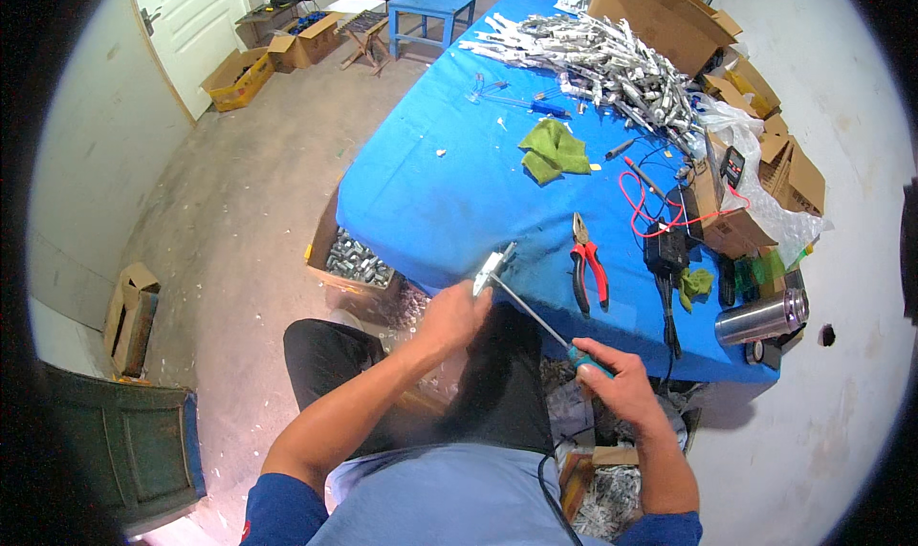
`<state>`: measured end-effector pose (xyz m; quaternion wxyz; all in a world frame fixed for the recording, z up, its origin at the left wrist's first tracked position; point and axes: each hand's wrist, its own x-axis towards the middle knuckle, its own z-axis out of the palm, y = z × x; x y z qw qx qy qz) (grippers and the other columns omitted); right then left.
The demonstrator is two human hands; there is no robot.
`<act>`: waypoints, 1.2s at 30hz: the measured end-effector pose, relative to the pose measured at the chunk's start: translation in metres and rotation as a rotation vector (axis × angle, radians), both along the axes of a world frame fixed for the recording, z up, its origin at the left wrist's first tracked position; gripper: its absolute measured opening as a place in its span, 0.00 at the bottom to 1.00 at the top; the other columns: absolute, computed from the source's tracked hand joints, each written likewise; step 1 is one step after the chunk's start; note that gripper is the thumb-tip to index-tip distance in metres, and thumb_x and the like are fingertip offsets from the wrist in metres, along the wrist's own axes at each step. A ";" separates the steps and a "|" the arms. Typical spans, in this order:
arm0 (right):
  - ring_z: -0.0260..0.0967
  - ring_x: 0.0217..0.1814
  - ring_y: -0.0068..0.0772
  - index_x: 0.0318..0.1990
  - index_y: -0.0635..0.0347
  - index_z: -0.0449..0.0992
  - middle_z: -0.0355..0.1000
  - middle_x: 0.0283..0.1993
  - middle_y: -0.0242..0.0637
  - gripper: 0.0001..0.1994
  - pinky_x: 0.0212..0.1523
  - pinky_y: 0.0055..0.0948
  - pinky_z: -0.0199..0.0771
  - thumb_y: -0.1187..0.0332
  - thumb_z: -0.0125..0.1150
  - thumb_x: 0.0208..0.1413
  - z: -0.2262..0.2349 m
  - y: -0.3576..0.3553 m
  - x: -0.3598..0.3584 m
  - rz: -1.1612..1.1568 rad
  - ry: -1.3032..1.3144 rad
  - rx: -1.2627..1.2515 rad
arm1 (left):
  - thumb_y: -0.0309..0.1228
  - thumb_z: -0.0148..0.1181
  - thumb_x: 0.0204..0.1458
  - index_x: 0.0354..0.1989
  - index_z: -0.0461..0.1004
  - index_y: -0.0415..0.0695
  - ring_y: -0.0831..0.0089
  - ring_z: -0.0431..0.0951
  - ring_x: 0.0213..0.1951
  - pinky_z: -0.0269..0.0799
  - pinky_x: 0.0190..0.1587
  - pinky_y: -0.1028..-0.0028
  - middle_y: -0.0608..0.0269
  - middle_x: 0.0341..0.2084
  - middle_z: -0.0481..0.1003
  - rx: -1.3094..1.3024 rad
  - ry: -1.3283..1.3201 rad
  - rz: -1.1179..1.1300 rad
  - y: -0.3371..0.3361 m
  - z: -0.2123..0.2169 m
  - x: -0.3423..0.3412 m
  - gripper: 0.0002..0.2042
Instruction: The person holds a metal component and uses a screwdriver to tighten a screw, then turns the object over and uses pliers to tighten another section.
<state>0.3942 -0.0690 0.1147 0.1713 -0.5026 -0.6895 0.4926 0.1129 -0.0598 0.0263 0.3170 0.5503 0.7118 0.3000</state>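
Near the front edge of the blue-covered table [430, 187], my left hand [453, 320] is closed around a small white plastic piece [486, 273] with a metal rod at its far end. My right hand [620, 383] grips a screwdriver [532, 314] by its teal handle. Its long shaft slants up and left, and the tip meets the side of the white piece. Whether the tip sits in a screw or slot is too small to tell. Red-and-black pliers [590, 271] lie on the cloth just beyond my right hand.
A large heap of white-and-metal parts [602, 63] covers the table's far end. Nearer lie a green cloth [553, 151], a red cable [639, 202], a black adapter [666, 250] and a steel flask [762, 317]. A box of metal pieces [356, 257] stands below the left edge.
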 end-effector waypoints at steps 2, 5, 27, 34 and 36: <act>0.73 0.39 0.20 0.60 0.57 0.74 0.78 0.42 0.36 0.20 0.44 0.23 0.74 0.69 0.59 0.59 0.004 0.008 0.004 0.035 0.027 -0.076 | 0.45 0.50 0.63 0.36 0.74 0.34 0.39 0.76 0.36 0.69 0.39 0.50 0.37 0.28 0.75 -0.016 0.004 0.006 -0.003 0.001 0.001 0.21; 0.73 0.38 0.19 0.61 0.57 0.73 0.78 0.42 0.36 0.21 0.43 0.23 0.74 0.69 0.59 0.59 0.002 0.010 0.002 -0.032 0.082 -0.270 | 0.45 0.50 0.62 0.38 0.75 0.36 0.38 0.77 0.40 0.70 0.43 0.48 0.37 0.33 0.77 -0.083 0.006 0.010 -0.002 0.011 0.000 0.20; 0.68 0.23 0.38 0.60 0.58 0.72 0.63 0.25 0.39 0.22 0.22 0.35 0.71 0.71 0.62 0.55 0.001 -0.003 -0.019 0.471 -0.716 0.972 | 0.45 0.50 0.61 0.34 0.75 0.32 0.37 0.77 0.37 0.70 0.41 0.49 0.34 0.29 0.76 -0.106 -0.144 0.128 0.013 0.006 0.006 0.23; 0.67 0.27 0.16 0.62 0.54 0.73 0.71 0.27 0.33 0.19 0.24 0.22 0.68 0.68 0.55 0.63 0.010 0.010 -0.015 0.072 -0.083 0.017 | 0.47 0.49 0.62 0.31 0.73 0.31 0.37 0.76 0.36 0.69 0.38 0.51 0.34 0.26 0.74 -0.061 -0.082 0.085 0.001 0.003 0.001 0.25; 0.63 0.24 0.13 0.62 0.54 0.72 0.70 0.27 0.26 0.19 0.26 0.21 0.67 0.66 0.54 0.65 0.025 0.011 -0.017 -0.026 -0.065 -0.230 | 0.47 0.49 0.62 0.32 0.73 0.32 0.36 0.76 0.36 0.69 0.38 0.50 0.34 0.27 0.75 -0.054 -0.048 0.075 -0.001 0.003 0.001 0.24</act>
